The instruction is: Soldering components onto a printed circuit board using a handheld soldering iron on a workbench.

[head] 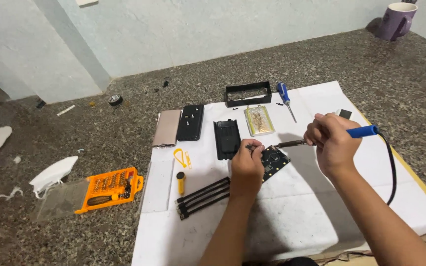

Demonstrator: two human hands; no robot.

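The right hand [332, 144] is closed in a full grip around the blue handle of a soldering iron [338, 134], its tip pointing left toward the black circuit board [274, 162] on the white paper sheet [301, 207]. The left hand [247, 165] rests on the board's left edge, fingers curled, pinching a small dark part that cannot be identified. Beyond the board lie a black casing [227, 139], a silver battery pouch [259, 120] and 1 blue screwdriver [285, 97]; 3 black cables [203, 196] lie left of the left wrist.
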